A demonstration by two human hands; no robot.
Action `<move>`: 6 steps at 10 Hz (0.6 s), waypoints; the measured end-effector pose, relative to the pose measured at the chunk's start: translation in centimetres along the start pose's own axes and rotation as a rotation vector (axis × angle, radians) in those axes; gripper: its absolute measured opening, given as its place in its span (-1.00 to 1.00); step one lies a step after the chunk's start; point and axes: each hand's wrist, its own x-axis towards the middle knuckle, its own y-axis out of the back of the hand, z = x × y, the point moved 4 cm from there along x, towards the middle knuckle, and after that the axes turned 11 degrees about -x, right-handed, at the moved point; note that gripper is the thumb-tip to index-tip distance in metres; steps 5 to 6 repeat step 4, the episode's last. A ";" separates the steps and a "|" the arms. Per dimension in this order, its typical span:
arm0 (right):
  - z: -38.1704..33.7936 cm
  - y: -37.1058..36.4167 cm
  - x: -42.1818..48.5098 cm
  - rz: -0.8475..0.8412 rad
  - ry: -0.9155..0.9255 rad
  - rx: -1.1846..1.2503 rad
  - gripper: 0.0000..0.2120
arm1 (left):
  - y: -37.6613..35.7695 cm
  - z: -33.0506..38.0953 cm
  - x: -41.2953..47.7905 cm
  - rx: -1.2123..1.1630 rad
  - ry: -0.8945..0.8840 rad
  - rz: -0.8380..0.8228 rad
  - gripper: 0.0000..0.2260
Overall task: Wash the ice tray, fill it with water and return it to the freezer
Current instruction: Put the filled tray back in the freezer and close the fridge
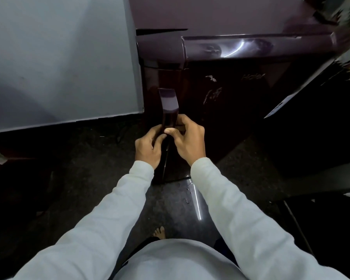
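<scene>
Grey wall (59, 57) fills the left. Next to it, the left hand (148, 148) grasps the upright handle (169, 110) from its left side, fingers curled behind it. The right hand (188, 138) grasps the same handle from the right, thumb across its front, just beside the left hand. Glossy maroon fridge (240, 87) stands ahead and to the right. The ice tray's place cannot be told.

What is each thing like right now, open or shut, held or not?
fridge door: looks shut.
door handle: upright, held by both hands.
left hand: fingers curled round the door handle.
right hand: fingers curled round the door handle.
</scene>
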 end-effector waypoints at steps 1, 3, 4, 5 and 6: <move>0.2 -0.1 -0.2 0.013 -0.009 0.021 -0.77 | -0.3 -0.1 -0.2 -0.005 -0.008 0.027 -0.74; 0.7 0.0 -1.2 -0.048 -0.028 0.038 -0.75 | -0.9 0.7 -1.4 -0.016 0.013 0.089 -0.69; 2.5 0.3 -3.7 -0.034 -0.019 -0.090 -0.73 | -1.7 1.3 -3.9 -0.017 0.032 0.139 -0.60; 2.5 0.3 -3.7 -0.034 -0.019 -0.090 -0.73 | -1.7 1.3 -3.9 -0.017 0.032 0.139 -0.60; 2.5 0.3 -3.7 -0.034 -0.019 -0.090 -0.73 | -1.7 1.3 -3.9 -0.017 0.032 0.139 -0.60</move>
